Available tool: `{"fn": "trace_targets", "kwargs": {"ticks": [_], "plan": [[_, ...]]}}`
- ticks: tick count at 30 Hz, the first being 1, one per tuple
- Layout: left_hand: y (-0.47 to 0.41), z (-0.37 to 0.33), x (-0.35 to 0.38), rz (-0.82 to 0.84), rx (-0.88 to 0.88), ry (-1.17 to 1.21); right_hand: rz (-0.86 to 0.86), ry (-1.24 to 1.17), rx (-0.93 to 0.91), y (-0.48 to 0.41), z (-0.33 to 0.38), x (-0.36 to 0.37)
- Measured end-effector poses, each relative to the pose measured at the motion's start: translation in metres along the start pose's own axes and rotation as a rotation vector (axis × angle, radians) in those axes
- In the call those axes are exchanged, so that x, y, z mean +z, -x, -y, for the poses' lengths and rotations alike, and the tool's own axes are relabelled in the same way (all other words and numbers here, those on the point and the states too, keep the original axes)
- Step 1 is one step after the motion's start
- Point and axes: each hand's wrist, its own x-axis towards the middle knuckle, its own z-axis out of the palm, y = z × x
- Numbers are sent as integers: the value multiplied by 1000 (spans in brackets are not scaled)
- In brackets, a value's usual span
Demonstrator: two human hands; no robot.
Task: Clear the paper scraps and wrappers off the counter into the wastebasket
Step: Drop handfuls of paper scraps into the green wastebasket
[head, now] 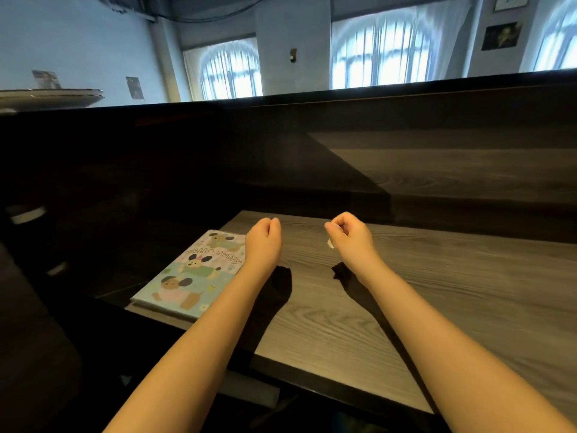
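Note:
My right hand [351, 235] hovers above the grey wood-grain counter [437, 292], fingers curled round small white paper scraps [330, 243] that peek out below and in front of the fist. My left hand [264, 237] is held beside it, a little to the left, with fingers curled; nothing shows in it. Both forearms reach in from the bottom edge. No wastebasket is in view.
A pastel notebook [193, 276] with cartoon puppies lies on the counter's left end, just left of my left wrist. A raised dark ledge [437, 98] runs along the back. Left of the counter the space drops into shadow. A plate [50, 96] sits far left on the ledge.

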Motion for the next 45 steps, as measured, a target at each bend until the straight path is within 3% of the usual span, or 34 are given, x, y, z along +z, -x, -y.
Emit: {"fn": "trace_targets", "kwargs": {"ticks": [8,15,22,31,37,45], "plan": [[49,-13,-74,-122,41,223,4,-81,-88,47,49,20],[110,5,-128,-168,18,291,113,-211,-138,136,77,57],[175,77,-161,-223,-42,112,299,-167,-69,212,38,98],[256,196,-147,4,-236,-170,431,35,133,270,-59,142],[291,272,-125,294,-417,-387,503,145,224,287,-115,163],[314,330,-75,640,-395,-665,559,207,309,298,-177,185]]}}
